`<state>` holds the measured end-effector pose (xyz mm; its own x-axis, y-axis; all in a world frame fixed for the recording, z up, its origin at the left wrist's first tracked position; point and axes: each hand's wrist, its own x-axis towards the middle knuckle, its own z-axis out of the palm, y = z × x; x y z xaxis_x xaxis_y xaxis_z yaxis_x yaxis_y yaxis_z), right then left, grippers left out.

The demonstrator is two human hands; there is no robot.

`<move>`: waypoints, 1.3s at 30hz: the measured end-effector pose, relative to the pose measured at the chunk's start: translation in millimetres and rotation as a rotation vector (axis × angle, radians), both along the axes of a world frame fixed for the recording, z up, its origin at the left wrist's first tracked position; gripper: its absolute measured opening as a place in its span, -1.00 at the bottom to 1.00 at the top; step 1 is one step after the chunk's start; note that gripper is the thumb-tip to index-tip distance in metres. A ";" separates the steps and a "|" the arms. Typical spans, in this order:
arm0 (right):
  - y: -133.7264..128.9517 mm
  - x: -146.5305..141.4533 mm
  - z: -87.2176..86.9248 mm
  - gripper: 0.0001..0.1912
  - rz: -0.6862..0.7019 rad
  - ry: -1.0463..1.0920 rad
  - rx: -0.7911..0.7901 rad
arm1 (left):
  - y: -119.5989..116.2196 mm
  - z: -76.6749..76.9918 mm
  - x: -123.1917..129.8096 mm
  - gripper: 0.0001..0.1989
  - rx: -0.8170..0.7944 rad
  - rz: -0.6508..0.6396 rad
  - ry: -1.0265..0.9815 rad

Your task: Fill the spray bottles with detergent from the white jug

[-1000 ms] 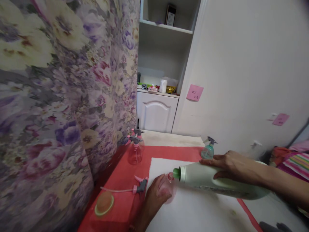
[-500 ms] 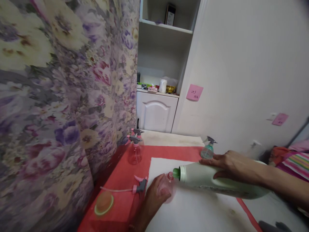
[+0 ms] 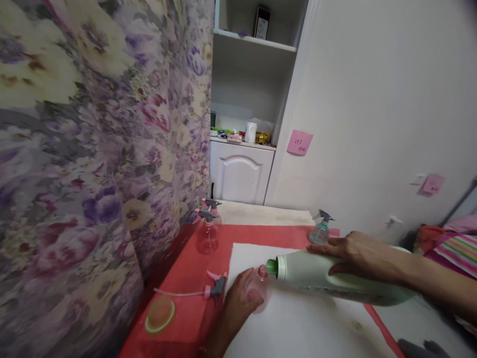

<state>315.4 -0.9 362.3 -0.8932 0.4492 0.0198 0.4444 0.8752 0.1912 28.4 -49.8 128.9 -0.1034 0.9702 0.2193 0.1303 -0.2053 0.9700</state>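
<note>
My left hand (image 3: 242, 298) is wrapped round a pink see-through spray bottle (image 3: 263, 288) with no top on it. From the right, my right hand (image 3: 345, 253) grips a large pale green jug (image 3: 309, 271) lying on its side. The jug's green spout (image 3: 272, 267) points at the pink bottle's open neck, very close to it. Whether liquid is flowing I cannot make out. Left of my left hand lies a pink and grey spray trigger (image 3: 216, 287) with its long tube. Near that is a round cap (image 3: 161, 314) with a light green rim.
Two pink spray bottles, the nearer one (image 3: 207, 238) plainest, stand at the table's back left. A teal spray bottle (image 3: 319, 232) stands behind the jug. White paper (image 3: 298, 328) covers part of the red tabletop (image 3: 179, 278). A floral curtain (image 3: 93, 174) hangs along the left.
Both hands, the jug and the pink bottle hold nearly the same positions. The view has shifted very slightly.
</note>
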 end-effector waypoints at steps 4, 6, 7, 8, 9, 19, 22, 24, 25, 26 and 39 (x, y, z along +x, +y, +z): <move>1.4 1.8 -2.1 -0.49 -0.005 -0.009 0.031 | 0.1 0.3 -0.7 -0.43 0.009 -0.006 0.007; 1.8 2.3 -2.8 -0.48 -0.011 -0.014 0.029 | 0.3 0.4 -0.7 -0.43 0.013 0.012 0.022; 2.2 2.5 -3.1 -0.48 -0.009 -0.008 0.022 | 0.5 0.5 -0.6 -0.43 0.011 0.021 0.030; 2.6 2.7 -3.3 -0.47 -0.005 0.000 0.015 | 0.6 0.5 -0.6 -0.43 0.008 0.033 0.036; 3.1 2.9 -3.6 -0.47 0.001 0.009 0.008 | 0.7 0.6 -0.6 -0.43 0.002 0.036 0.040; 3.9 3.0 -3.3 -0.47 0.011 -0.007 0.031 | 1.0 0.4 0.2 -0.43 0.004 0.004 0.007; 3.3 2.2 -2.7 -0.48 0.010 -0.004 0.040 | 0.1 1.4 -0.1 -0.43 0.000 0.014 0.023; 2.8 1.7 -2.0 -0.49 0.010 -0.007 0.032 | -0.2 1.1 -0.3 -0.44 0.005 0.009 0.026; 2.4 1.4 -1.6 -0.49 0.004 -0.012 0.029 | -0.2 0.6 -0.4 -0.44 0.010 0.004 0.021; 2.0 1.2 -1.3 -0.49 -0.001 -0.018 0.030 | -0.2 0.1 -0.4 -0.44 0.014 0.000 0.014; 0.3 -2.4 1.7 -0.51 -0.042 -0.043 -0.028 | -1.0 4.5 0.2 -0.41 -0.021 -0.020 -0.031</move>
